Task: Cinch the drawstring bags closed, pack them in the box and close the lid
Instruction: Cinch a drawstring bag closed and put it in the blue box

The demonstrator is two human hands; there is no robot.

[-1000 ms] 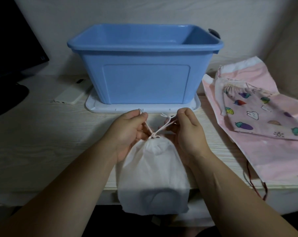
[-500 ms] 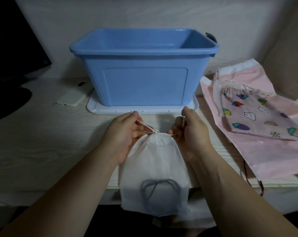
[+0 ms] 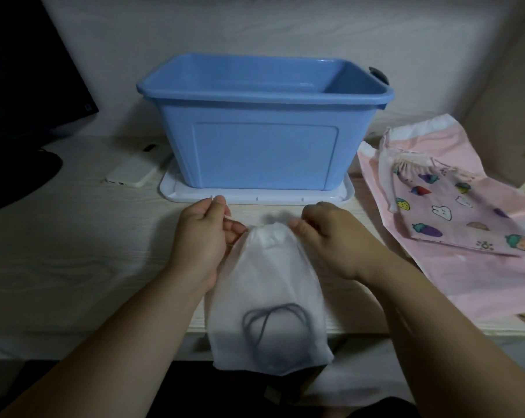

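A white drawstring bag (image 3: 267,285) lies at the table's front edge, its bottom hanging over, with a dark coiled cord showing through the fabric. Its neck is gathered. My left hand (image 3: 202,236) pinches the left end of the drawstring, and my right hand (image 3: 330,236) grips the right side of the neck. Behind them an open blue box (image 3: 264,155) stands on its white lid (image 3: 176,191). To the right, a patterned drawstring bag (image 3: 454,209) lies on top of a large pink bag (image 3: 481,273).
A white phone (image 3: 131,173) lies left of the lid. A dark monitor (image 3: 29,79) and its base fill the far left. A white wall runs behind the box. Bare tabletop (image 3: 74,251) stretches to the left of my hands.
My hands have moved apart sideways, drawing the string out and tightening the white bag's neck. The view has tilted down, showing the box's inside.
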